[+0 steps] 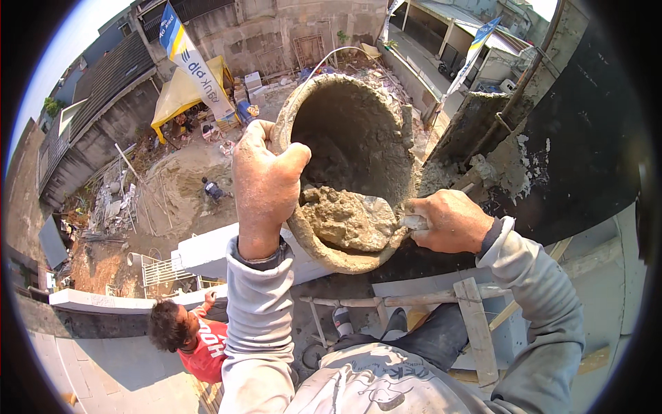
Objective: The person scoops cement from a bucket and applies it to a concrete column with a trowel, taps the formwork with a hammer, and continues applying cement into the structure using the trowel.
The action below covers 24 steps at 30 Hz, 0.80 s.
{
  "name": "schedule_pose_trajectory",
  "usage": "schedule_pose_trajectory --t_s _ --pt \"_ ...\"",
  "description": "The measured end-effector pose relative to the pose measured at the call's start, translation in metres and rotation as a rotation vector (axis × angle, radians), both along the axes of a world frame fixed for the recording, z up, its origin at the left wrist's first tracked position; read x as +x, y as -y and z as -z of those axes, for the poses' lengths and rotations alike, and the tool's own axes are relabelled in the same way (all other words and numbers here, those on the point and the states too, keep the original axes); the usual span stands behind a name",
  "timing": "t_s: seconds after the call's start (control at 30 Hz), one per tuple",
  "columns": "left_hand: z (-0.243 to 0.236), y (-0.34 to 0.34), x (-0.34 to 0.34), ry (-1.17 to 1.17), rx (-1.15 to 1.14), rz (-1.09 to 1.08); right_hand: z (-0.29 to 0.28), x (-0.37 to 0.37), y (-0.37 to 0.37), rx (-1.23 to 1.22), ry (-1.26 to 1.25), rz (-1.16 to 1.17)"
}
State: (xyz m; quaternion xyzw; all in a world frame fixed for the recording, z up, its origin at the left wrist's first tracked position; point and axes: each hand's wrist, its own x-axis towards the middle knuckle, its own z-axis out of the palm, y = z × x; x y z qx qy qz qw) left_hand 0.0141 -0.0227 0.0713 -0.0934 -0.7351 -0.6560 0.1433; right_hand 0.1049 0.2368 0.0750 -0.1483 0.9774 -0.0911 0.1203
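A mortar-crusted bucket (pixel 349 263) is tilted with its mouth toward me. My left hand (pixel 267 183) is closed round its left rim, thumb on the near side. My right hand (pixel 449 219) grips a trowel (pixel 414 222) at the bucket's right edge. The trowel's blade lies inside the bucket, mostly hidden under a lump of wet grey mortar (pixel 341 217). Thick mortar coats the bucket's inner wall, and a thin wire handle (pixel 336 52) arches above its far rim.
To the right rises a dark wall (pixel 572 138) beside a mortar-splashed concrete column (pixel 476 131). Below me are bamboo poles and a wooden plank (pixel 476 331). A person in a red shirt (pixel 204 348) is at lower left. Far below lie a sand heap (pixel 183 183), rubble and a yellow canopy (pixel 181 96).
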Motion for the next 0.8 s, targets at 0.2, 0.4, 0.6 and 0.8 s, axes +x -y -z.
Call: schedule_pose_trajectory --t_s 0.2,0.4,0.6,0.8 --pt "0.0 -0.004 0.001 0.013 0.053 0.059 -0.024 0.011 -0.024 -0.027 -0.043 0.043" --pt "0.001 0.008 -0.004 0.031 0.065 0.072 -0.04 0.046 -0.047 -0.127 0.016 0.172" --pt "0.006 0.016 -0.015 0.088 0.172 0.169 -0.051 0.077 -0.103 -0.486 0.242 0.598" --pt "0.009 0.015 -0.021 0.097 0.174 0.212 -0.033 0.045 -0.185 -0.833 0.2 1.08"
